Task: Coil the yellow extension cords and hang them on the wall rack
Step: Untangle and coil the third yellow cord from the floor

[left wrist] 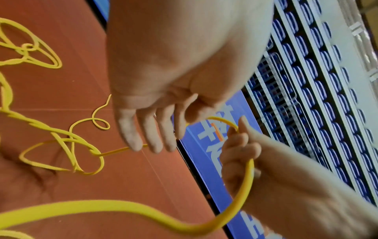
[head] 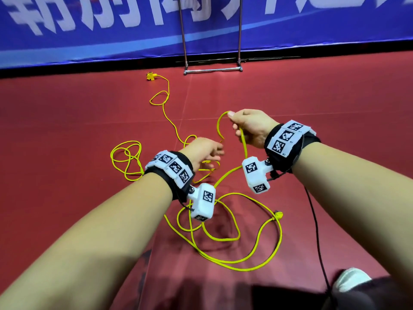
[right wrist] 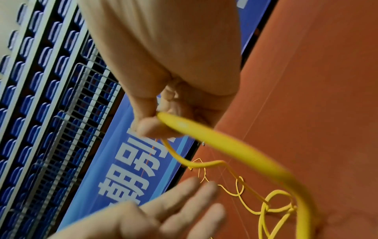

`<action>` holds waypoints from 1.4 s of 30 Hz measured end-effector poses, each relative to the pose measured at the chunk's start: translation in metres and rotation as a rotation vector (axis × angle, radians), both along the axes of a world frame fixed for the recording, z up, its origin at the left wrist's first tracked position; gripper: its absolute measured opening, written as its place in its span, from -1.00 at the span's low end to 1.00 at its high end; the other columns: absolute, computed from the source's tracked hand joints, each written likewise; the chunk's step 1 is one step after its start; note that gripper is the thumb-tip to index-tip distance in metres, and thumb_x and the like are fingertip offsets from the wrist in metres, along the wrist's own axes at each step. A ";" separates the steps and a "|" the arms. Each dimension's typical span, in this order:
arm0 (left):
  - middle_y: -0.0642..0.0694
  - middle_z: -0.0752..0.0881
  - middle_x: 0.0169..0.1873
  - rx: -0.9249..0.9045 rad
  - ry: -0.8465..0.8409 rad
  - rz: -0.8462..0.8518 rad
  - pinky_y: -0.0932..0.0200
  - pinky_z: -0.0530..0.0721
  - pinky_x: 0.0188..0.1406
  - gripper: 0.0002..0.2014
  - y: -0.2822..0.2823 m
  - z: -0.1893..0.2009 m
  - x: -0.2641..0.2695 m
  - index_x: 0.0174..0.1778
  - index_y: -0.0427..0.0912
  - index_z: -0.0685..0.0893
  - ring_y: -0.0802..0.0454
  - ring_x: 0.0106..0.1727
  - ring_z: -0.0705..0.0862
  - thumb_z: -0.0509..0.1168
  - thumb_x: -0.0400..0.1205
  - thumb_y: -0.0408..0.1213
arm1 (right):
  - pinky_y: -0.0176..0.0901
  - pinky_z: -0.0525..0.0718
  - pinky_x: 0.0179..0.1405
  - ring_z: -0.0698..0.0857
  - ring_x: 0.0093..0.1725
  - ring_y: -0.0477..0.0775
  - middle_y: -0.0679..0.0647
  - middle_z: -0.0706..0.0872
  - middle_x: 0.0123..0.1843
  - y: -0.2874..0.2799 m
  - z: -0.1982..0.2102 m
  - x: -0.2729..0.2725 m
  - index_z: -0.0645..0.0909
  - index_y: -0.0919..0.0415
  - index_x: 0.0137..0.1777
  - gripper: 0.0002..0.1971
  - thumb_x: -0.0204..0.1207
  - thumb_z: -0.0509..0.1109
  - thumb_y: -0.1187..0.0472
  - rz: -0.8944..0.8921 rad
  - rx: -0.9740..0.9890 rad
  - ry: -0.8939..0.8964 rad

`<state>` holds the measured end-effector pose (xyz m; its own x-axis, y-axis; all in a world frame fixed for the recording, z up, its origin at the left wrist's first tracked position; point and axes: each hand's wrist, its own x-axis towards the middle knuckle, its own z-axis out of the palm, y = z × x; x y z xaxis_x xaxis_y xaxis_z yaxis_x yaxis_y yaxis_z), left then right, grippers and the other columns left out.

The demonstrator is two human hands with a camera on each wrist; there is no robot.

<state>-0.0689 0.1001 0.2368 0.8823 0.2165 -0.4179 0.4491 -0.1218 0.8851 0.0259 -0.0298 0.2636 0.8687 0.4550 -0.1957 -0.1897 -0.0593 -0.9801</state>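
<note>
While the right hand [head: 250,128] pinches a raised loop of the yellow cord [head: 243,144] (most lies tangled on the red floor [head: 67,130]), the left hand [head: 204,153] reaches spread-fingered, apparently to gather slack.

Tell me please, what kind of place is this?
Probably an indoor sports hall or arena: a red sport floor, a blue banner with large white characters along its edge, and rows of blue spectator seats behind.

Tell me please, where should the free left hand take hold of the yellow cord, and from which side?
Probably the raised strand of the yellow cord hanging just below the right hand. It is off the floor, unlike the tangled loops, so the open left hand can close round it from the left.
</note>
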 end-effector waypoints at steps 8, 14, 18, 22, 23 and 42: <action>-0.26 0.79 -0.17 -0.649 -0.001 0.348 -0.02 0.75 -0.13 -0.53 0.035 0.020 0.001 0.15 -0.36 0.56 -0.15 -0.11 0.77 0.10 0.76 0.06 | -0.26 0.52 -0.49 0.71 -0.39 0.10 0.15 0.68 -0.34 0.002 -0.008 -0.015 0.62 0.18 -0.14 -0.87 0.48 0.53 0.34 0.449 -0.167 -0.134; -0.15 0.69 -0.40 -0.706 0.038 0.451 0.02 0.76 -0.53 -0.77 0.027 0.023 0.001 -0.22 -0.29 0.53 -0.11 -0.53 0.75 0.25 0.74 -0.28 | -0.24 0.45 -0.42 0.71 -0.37 0.04 0.08 0.64 -0.39 0.003 -0.021 -0.019 0.65 0.24 -0.14 -0.81 0.37 0.61 0.37 0.661 -0.315 -0.241; -0.11 0.55 -0.32 -0.578 -0.014 0.423 -0.01 0.74 -0.35 -0.82 0.019 0.019 0.004 -0.14 -0.28 0.51 -0.06 -0.32 0.67 0.15 0.78 -0.34 | -0.21 0.56 -0.30 0.68 -0.31 0.05 0.11 0.70 -0.33 -0.004 -0.020 -0.014 0.70 0.22 -0.10 -0.87 0.44 0.54 0.41 0.728 -0.327 -0.148; -0.08 0.47 -0.38 -0.474 -0.105 0.323 0.17 0.66 -0.53 -0.79 0.018 0.026 0.006 -0.17 -0.23 0.50 0.06 -0.54 0.46 0.11 0.79 -0.34 | -0.09 0.62 -0.13 0.75 -0.19 0.14 0.21 0.77 -0.13 -0.014 -0.024 -0.007 0.63 0.27 0.16 -0.83 0.71 0.25 0.23 0.511 -0.321 0.091; -0.06 0.47 -0.39 -0.429 -0.127 0.250 0.22 0.64 -0.55 -0.80 0.016 0.029 0.005 -0.15 -0.21 0.52 0.10 -0.59 0.44 0.13 0.79 -0.32 | -0.07 0.63 -0.12 0.78 -0.20 0.14 0.20 0.80 -0.13 -0.016 -0.026 -0.005 0.58 0.25 0.17 -0.75 0.76 0.17 0.10 0.419 -0.290 0.194; -0.19 0.80 -0.03 -0.387 0.044 0.220 -0.07 0.71 -0.07 -0.55 0.044 0.014 -0.002 0.19 -0.24 0.54 -0.15 -0.04 0.76 0.01 0.79 0.10 | -0.26 0.66 -0.25 0.68 -0.33 -0.08 0.07 0.73 -0.17 -0.008 -0.006 -0.008 0.69 0.18 0.17 -0.69 0.65 0.21 0.51 0.412 -0.022 0.037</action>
